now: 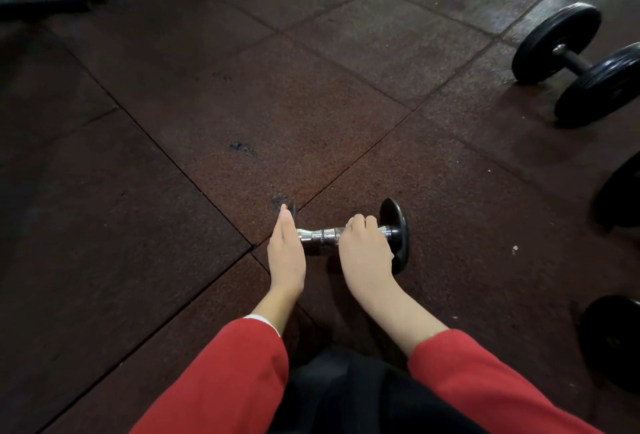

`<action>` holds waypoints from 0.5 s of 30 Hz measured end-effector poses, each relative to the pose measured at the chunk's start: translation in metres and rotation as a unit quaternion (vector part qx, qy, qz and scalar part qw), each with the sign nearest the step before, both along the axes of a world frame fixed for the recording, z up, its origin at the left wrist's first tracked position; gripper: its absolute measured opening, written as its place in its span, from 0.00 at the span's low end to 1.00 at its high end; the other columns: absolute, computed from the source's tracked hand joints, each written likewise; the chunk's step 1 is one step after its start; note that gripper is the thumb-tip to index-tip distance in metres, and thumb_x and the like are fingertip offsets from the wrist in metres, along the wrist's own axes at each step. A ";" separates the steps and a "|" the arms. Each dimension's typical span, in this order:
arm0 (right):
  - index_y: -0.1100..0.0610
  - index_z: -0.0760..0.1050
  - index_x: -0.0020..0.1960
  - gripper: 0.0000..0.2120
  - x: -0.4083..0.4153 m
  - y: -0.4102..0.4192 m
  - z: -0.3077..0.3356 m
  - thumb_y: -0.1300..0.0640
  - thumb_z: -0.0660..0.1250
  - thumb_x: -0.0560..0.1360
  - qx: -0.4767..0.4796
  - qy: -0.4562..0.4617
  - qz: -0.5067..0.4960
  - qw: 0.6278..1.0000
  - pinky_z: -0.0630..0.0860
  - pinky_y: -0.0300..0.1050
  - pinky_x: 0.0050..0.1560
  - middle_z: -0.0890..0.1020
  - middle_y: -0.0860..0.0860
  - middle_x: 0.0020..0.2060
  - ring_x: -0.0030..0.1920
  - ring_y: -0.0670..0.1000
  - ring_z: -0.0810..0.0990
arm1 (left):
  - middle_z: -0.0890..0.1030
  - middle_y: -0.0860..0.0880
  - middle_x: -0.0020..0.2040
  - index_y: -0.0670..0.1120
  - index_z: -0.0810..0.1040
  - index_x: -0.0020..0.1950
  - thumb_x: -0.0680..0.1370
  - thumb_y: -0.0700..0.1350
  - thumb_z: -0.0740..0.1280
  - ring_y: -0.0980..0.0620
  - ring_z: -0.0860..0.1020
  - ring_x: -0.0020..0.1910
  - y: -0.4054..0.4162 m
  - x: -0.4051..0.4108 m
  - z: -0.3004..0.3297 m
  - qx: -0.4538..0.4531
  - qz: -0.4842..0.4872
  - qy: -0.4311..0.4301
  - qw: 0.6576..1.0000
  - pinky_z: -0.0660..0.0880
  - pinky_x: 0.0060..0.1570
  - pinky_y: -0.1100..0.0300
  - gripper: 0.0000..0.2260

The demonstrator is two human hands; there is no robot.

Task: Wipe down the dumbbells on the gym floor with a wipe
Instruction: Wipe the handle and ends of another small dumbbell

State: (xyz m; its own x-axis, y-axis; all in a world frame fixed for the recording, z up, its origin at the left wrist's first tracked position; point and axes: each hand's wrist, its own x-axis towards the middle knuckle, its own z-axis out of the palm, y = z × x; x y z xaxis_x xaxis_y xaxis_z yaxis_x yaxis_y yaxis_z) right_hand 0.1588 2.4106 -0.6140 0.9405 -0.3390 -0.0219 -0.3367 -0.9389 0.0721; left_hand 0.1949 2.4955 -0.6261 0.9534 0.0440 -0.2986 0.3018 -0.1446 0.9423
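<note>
Though no brand or writing can be read anywhere, the small dumbbell (349, 234) lies on the rubber floor (214, 115) just below centre. Its left plate is mostly hidden behind the left hand (286, 253), whose straight fingers rest flat against it. The right hand (363, 246) curls over the chrome handle beside the right plate; a sliver of white wipe (391, 256) peeks from under it. At two o'clock lies a larger dumbbell (576, 63); others are cut off at three and four.
</note>
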 end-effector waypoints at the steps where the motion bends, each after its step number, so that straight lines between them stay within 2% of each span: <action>1: 0.61 0.77 0.25 0.19 0.003 -0.001 0.001 0.66 0.48 0.61 -0.006 -0.017 -0.012 1.000 0.67 0.37 0.21 0.74 0.52 0.24 0.27 0.51 0.76 | 0.67 0.50 0.72 0.44 0.65 0.72 0.83 0.49 0.49 0.57 0.62 0.72 0.000 0.001 0.000 -0.002 -0.001 0.000 1.000 0.54 0.61 0.73 0.20; 3: 0.61 0.77 0.23 0.20 0.003 0.000 0.002 0.67 0.47 0.61 -0.032 -0.035 -0.027 0.999 0.67 0.37 0.21 0.75 0.53 0.24 0.27 0.52 0.76 | 0.67 0.50 0.72 0.44 0.65 0.72 0.83 0.50 0.49 0.56 0.62 0.72 -0.001 0.002 0.001 -0.005 -0.001 0.002 1.000 0.55 0.63 0.70 0.20; 6: 0.61 0.80 0.25 0.23 -0.004 0.001 0.001 0.68 0.47 0.61 -0.046 0.024 -0.035 0.998 0.69 0.37 0.24 0.79 0.55 0.28 0.31 0.51 0.78 | 0.67 0.49 0.72 0.43 0.66 0.72 0.82 0.49 0.50 0.56 0.63 0.72 -0.001 0.003 0.003 -0.007 0.004 0.003 1.000 0.55 0.64 0.69 0.20; 9: 0.58 0.82 0.28 0.14 0.000 0.000 0.003 0.61 0.59 0.62 -0.072 0.056 -0.043 0.995 0.72 0.39 0.28 0.80 0.53 0.31 0.35 0.51 0.80 | 0.67 0.49 0.72 0.43 0.66 0.72 0.82 0.50 0.50 0.55 0.63 0.72 -0.001 0.003 0.003 0.002 0.004 0.003 1.000 0.55 0.66 0.67 0.20; 11: 0.57 0.84 0.41 0.12 0.001 -0.004 0.009 0.60 0.61 0.67 -0.075 0.091 -0.040 0.992 0.75 0.42 0.39 0.81 0.54 0.41 0.46 0.54 0.79 | 0.67 0.48 0.72 0.43 0.66 0.72 0.82 0.49 0.49 0.54 0.63 0.72 -0.001 0.002 0.004 0.014 0.000 0.002 1.000 0.55 0.69 0.64 0.21; 13: 0.61 0.77 0.58 0.16 0.002 -0.014 -0.001 0.64 0.53 0.77 -0.056 0.076 -0.008 0.995 0.72 0.45 0.52 0.75 0.58 0.55 0.58 0.58 0.72 | 0.67 0.48 0.72 0.43 0.66 0.72 0.82 0.50 0.49 0.54 0.63 0.72 -0.001 0.002 0.005 0.017 -0.006 0.003 1.000 0.55 0.70 0.62 0.21; 15: 0.63 0.74 0.61 0.17 0.000 -0.012 0.001 0.65 0.50 0.79 -0.069 0.068 -0.018 0.995 0.71 0.45 0.54 0.72 0.58 0.57 0.59 0.58 0.70 | 0.67 0.48 0.72 0.43 0.66 0.72 0.82 0.50 0.49 0.53 0.63 0.72 -0.001 0.004 0.006 0.022 -0.010 0.008 1.000 0.56 0.70 0.61 0.21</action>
